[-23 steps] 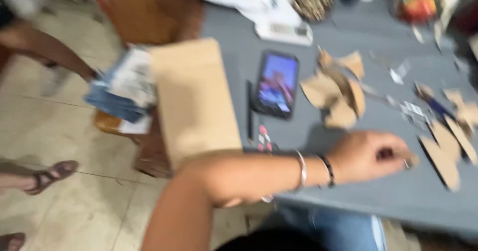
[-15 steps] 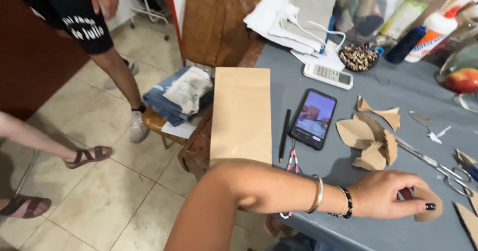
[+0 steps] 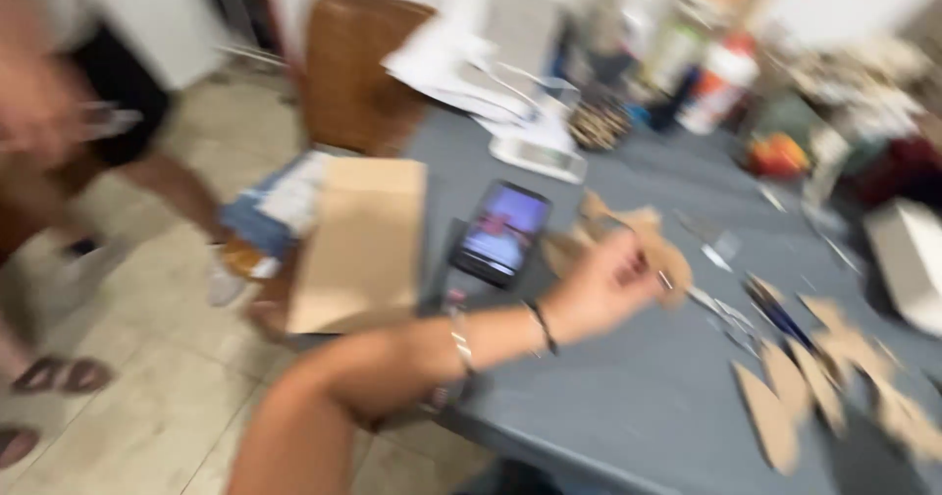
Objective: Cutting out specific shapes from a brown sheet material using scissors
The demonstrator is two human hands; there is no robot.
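Observation:
The view is blurred by motion. My left hand [image 3: 601,287] reaches across the grey table [image 3: 628,412] from the lower left, with bracelets on its wrist. Its fingers are closed on a brown cardboard piece [image 3: 669,261], held beside a small heap of cardboard scraps [image 3: 589,222]. A phone [image 3: 500,232] with a lit screen lies just left of the hand. A plain cardboard sheet [image 3: 363,242] juts over the table's left edge. My right hand is out of view.
More cardboard cut-outs [image 3: 795,402] and thin tools [image 3: 731,311] lie at the right. A white device [image 3: 538,154], papers and bottles [image 3: 711,88] crowd the far side. A wooden chair [image 3: 353,68] stands behind. Another person [image 3: 93,112] stands left; sandalled feet [image 3: 54,372] rest on the tiles.
My left hand has lifted from the table's right side with the cardboard piece and moved left toward the scrap heap. The camera has swung, and the standing person has shifted.

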